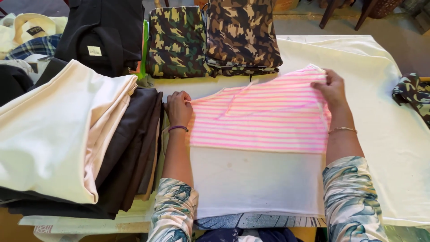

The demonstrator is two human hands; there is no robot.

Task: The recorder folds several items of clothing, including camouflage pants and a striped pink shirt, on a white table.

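Pink-and-white striped garment point(264, 118) lies spread on the white cloth-covered table point(394, 134), its plain white lower part nearest the person. The left hand point(178, 109) pinches the garment's upper left edge, fingers curled shut on the fabric, and the right hand point(331, 87) grips the upper right corner the same way, lifting it slightly. Beyond the garment stand two folded camouflage stacks point(215, 38); to its left sits a tall pile of cream and dark folded cloth point(76, 139), just beside the left wrist. Another camouflage piece point(414, 94) lies well apart to the garment's right.

As I judge it, the thin fabric could slip from either pinch, since only the edges are held, and the fold would then go crooked. The left forearm runs close along the tall pile, so a sideways sweep might nudge its top layers askew. A thin strap on the garment could also bunch under the fabric.
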